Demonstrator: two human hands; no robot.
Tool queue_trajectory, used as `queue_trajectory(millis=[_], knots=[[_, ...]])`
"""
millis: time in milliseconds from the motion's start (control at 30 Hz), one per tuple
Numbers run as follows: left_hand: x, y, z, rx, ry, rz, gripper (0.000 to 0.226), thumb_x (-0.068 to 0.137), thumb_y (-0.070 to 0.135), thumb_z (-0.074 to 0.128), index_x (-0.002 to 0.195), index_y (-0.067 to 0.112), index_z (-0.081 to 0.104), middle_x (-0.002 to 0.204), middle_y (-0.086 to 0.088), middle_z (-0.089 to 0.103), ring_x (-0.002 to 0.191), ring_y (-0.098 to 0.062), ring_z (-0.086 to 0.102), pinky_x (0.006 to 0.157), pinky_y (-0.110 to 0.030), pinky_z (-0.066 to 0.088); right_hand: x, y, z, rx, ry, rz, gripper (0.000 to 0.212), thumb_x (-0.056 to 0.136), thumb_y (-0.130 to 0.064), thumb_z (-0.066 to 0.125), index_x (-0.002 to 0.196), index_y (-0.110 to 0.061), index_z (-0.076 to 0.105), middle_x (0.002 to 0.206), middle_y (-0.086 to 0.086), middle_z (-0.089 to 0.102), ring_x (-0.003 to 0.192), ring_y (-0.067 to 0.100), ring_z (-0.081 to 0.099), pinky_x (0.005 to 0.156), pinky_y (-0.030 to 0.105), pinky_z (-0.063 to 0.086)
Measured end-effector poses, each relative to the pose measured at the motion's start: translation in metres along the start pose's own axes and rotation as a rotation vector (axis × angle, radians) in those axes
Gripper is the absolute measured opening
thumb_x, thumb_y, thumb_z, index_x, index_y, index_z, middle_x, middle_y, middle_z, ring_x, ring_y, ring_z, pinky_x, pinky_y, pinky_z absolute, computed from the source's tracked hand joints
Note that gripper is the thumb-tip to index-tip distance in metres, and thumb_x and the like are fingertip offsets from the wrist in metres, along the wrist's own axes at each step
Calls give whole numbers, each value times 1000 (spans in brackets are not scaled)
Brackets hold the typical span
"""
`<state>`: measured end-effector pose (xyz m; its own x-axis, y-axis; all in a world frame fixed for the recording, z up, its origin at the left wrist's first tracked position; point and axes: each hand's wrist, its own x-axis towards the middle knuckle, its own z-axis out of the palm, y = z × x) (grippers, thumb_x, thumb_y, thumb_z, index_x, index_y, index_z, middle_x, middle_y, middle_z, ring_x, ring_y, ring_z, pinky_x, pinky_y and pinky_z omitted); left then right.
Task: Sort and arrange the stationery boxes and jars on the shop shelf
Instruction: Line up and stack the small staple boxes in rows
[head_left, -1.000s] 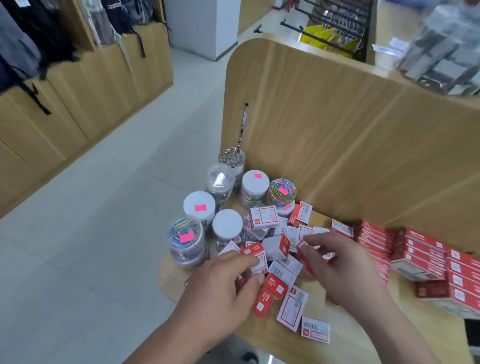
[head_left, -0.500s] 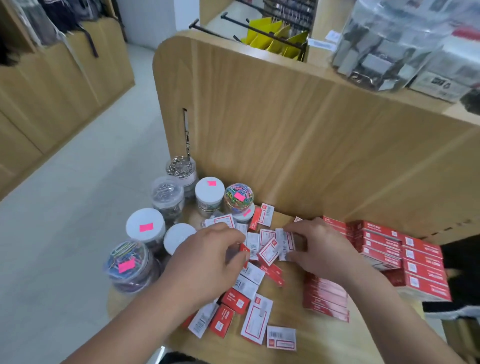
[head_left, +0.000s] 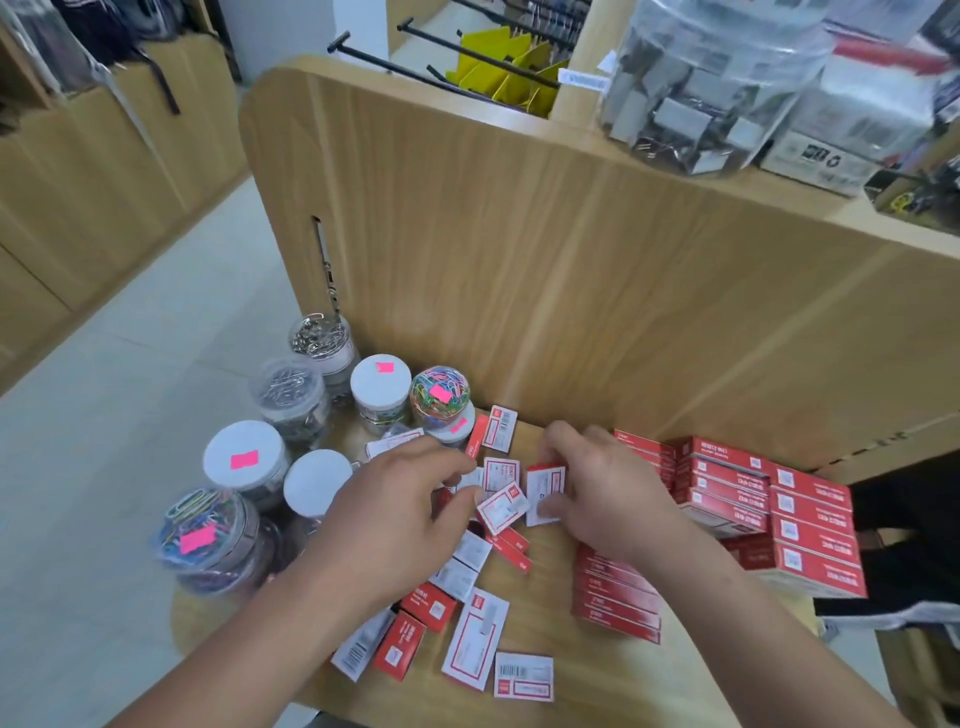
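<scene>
Several small red-and-white stationery boxes (head_left: 475, 638) lie scattered on the low wooden shelf (head_left: 561, 691). My right hand (head_left: 602, 488) pinches one small white-faced box (head_left: 544, 493) upright near the middle of the pile. My left hand (head_left: 395, 514) hovers over the pile with curled fingers, touching a tilted small box (head_left: 503, 506). Clear jars of paper clips, some white-lidded with pink stickers (head_left: 244, 460), cluster at the shelf's left end. Larger red boxes (head_left: 810, 540) are stacked at the right, with a flat row (head_left: 615, 597) under my right wrist.
A tall wooden back panel (head_left: 519, 249) rises directly behind the shelf. Above it sits a big clear jar of binder clips (head_left: 696, 88) and packaged goods. Tiled floor (head_left: 93, 467) lies to the left, with wooden cabinets and hanging bags beyond.
The view has swung slightly. Both hands stayed in the middle of the pile; my right hand now holds a small box upright, and my left hand's fingers moved onto the tilted box.
</scene>
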<state>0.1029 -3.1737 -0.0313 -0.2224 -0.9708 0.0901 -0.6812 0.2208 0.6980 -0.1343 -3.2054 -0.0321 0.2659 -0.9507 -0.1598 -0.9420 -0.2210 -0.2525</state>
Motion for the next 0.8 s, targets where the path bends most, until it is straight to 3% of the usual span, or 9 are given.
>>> queue_trajectory(millis=[133, 233, 333, 400, 467, 500, 600, 700, 800], knots=[[-3, 12, 3, -46, 30, 12, 17, 91, 39, 68, 107, 35, 72, 87, 24, 58, 70, 2, 56, 65, -27, 50, -28, -4, -18, 404, 105, 66, 32, 86, -18, 75, 100, -34, 51, 78, -8, 61, 72, 12, 60, 64, 33, 48], [-8, 34, 8, -314, -37, -103, 25, 92, 38, 74, 117, 36, 71, 84, 15, 67, 63, -4, 59, 64, -23, 50, -55, -18, -34, 687, 196, 89, 33, 84, -10, 80, 103, -31, 62, 81, -10, 65, 69, 6, 60, 61, 14, 43], [-10, 60, 13, -658, -149, -218, 17, 97, 33, 67, 109, 24, 74, 75, -4, 68, 61, -9, 59, 59, -21, 50, -77, -27, -38, 557, 293, 42, 25, 79, -13, 85, 92, -29, 70, 74, -11, 63, 65, -2, 57, 60, 9, 38], [-14, 66, 14, -722, -183, -236, 22, 98, 32, 63, 93, 14, 75, 71, -9, 69, 61, -11, 63, 57, -24, 52, -89, -32, -34, 426, 351, -55, 20, 79, -22, 84, 90, -32, 71, 80, -15, 61, 74, 1, 59, 63, 14, 41], [-19, 66, 14, -772, -194, -262, 14, 97, 23, 68, 92, 13, 76, 70, -6, 71, 61, -11, 65, 56, -26, 53, -99, -33, -27, 453, 375, -116, 20, 76, -30, 84, 94, -31, 74, 88, -14, 63, 84, 8, 64, 69, 26, 50], [-22, 63, 14, -809, -195, -279, 7, 95, 17, 71, 96, 14, 77, 73, -6, 73, 62, -12, 66, 57, -25, 53, -104, -32, -24, 508, 385, -111, 28, 74, -34, 87, 98, -29, 75, 94, -13, 66, 89, 11, 66, 73, 27, 51], [-32, 55, 12, -839, -192, -325, 21, 92, 5, 73, 109, 18, 74, 89, -6, 77, 70, -16, 71, 61, -22, 55, -120, -25, -19, 731, 399, 69, 48, 68, -37, 91, 112, -29, 73, 111, -9, 69, 106, 17, 66, 81, 24, 52], [-43, 49, 11, -857, -213, -346, 30, 93, 1, 70, 116, 21, 72, 97, -5, 78, 80, -18, 75, 65, -21, 56, -130, -30, -14, 1102, 345, 290, 43, 73, -26, 83, 114, -20, 73, 103, 3, 75, 96, 25, 72, 74, 29, 59], [-50, 47, 13, -869, -223, -326, 29, 94, 1, 69, 116, 18, 73, 102, -4, 78, 88, -21, 75, 70, -26, 58, -131, -42, -12, 1301, 251, 291, 31, 86, -14, 72, 117, -11, 71, 93, 13, 78, 81, 33, 73, 69, 36, 61]])
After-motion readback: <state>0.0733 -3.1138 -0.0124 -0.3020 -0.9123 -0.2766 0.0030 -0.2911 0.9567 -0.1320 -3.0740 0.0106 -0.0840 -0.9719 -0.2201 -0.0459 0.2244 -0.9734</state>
